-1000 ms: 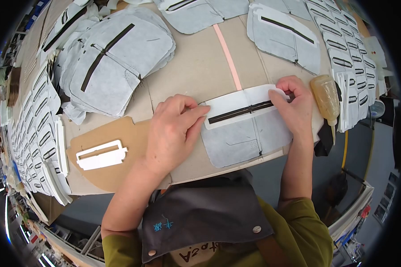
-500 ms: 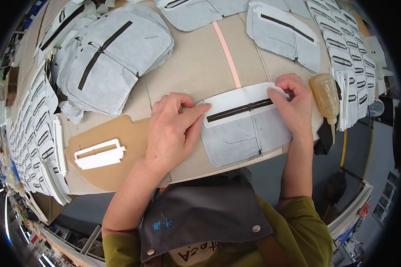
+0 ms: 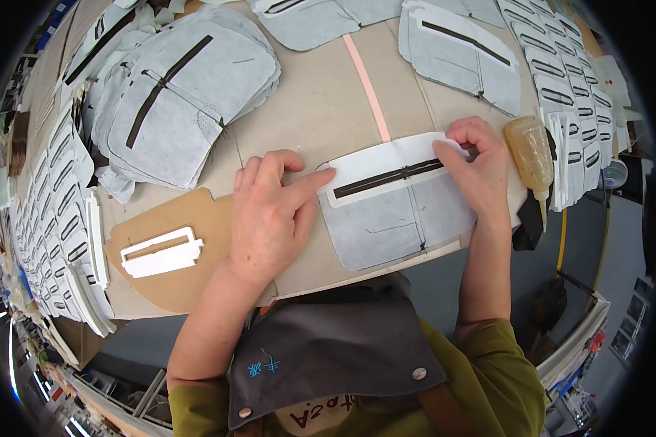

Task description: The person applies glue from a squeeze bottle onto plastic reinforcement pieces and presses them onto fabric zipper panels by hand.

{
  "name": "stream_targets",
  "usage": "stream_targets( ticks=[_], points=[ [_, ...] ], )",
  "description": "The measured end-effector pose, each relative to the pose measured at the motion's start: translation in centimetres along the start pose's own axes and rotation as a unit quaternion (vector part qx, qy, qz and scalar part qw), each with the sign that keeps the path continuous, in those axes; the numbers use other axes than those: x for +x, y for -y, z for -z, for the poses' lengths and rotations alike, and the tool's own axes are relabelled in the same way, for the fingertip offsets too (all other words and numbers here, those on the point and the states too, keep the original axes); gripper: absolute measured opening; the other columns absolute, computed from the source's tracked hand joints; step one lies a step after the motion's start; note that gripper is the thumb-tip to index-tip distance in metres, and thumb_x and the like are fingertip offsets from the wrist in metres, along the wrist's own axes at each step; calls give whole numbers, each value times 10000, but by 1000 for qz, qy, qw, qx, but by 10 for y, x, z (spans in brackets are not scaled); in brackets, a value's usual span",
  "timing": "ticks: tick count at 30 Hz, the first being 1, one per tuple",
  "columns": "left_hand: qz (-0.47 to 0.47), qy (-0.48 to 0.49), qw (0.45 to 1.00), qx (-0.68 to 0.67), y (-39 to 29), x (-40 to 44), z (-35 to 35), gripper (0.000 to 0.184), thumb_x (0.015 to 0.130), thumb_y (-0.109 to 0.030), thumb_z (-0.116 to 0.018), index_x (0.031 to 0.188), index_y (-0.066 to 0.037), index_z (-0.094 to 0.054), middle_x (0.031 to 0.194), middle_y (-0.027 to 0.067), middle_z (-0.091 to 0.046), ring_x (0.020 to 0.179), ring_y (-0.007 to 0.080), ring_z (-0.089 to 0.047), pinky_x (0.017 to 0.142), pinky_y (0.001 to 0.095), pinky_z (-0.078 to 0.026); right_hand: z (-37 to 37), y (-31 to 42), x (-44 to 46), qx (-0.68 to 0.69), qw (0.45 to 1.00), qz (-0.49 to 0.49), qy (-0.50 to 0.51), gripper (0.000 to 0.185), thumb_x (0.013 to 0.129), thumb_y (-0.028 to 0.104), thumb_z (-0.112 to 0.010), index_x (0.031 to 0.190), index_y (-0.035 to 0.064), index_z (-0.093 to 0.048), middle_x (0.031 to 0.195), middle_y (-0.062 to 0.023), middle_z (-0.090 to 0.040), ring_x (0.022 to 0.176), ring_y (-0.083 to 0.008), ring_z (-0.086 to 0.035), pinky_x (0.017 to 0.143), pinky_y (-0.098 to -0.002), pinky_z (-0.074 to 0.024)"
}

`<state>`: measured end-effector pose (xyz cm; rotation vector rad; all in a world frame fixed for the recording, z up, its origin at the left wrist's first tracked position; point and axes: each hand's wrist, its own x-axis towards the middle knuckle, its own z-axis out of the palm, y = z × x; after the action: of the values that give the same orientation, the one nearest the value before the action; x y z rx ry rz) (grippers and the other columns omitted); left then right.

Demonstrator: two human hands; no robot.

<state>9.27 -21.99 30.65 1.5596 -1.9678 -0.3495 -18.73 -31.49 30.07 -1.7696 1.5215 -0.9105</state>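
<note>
A grey fabric piece (image 3: 375,231) lies near the table's front edge, with a white slotted strip (image 3: 364,165) along its upper part and a black zipper-like band showing in the slot. My left hand (image 3: 275,211) is at the strip's left end, its index fingertip touching the corner and the fingers apart. At the right end, my right hand (image 3: 481,164) pinches the strip's corner between thumb and fingers. Another white slotted frame (image 3: 162,253) rests on a brown card template (image 3: 189,215) to the left.
A stack of grey fabric pieces (image 3: 186,102) stands at the upper left. More grey pieces (image 3: 459,54) lie at the back. A glue bottle (image 3: 528,156) is right of my right hand. Rows of slotted white pieces (image 3: 557,95) line the right side and the far left.
My left hand's fingers have opened from a pinch at the strip's left corner. My right hand keeps its pinch. The view has shifted slightly.
</note>
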Motion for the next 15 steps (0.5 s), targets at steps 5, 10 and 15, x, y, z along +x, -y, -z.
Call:
stream_targets(
  ticks=[5, 10, 15],
  points=[
    [9, 26, 1000, 14, 1, 0, 5, 392, 752, 35, -676, 1080, -154, -782, 1055, 86, -581, 918, 268, -557, 825, 413, -437, -2, -5, 2, -6, 997, 70, -24, 102, 711, 49, -750, 743, 4, -664, 822, -83, -667, 778, -230, -623, 700, -343, -498],
    [-29, 32, 999, 6, -34, 27, 12, 363, 815, 80, -660, 1164, -15, -692, 1118, 124, -623, 906, 296, -583, 822, 404, -491, -2, -4, 2, -14, 997, 66, -33, 117, 679, 69, -760, 706, 6, -666, 787, -96, -678, 746, -259, -630, 675, -366, -510],
    [-140, 61, 986, -61, -53, 51, -41, 342, 825, 49, -656, 1160, -7, -695, 1100, 116, -622, 926, 300, -592, 840, 396, -517, -1, -1, 3, -15, 998, 49, -31, 112, 677, 70, -760, 705, 10, -670, 790, -94, -680, 752, -259, -629, 678, -366, -511]
  ],
)
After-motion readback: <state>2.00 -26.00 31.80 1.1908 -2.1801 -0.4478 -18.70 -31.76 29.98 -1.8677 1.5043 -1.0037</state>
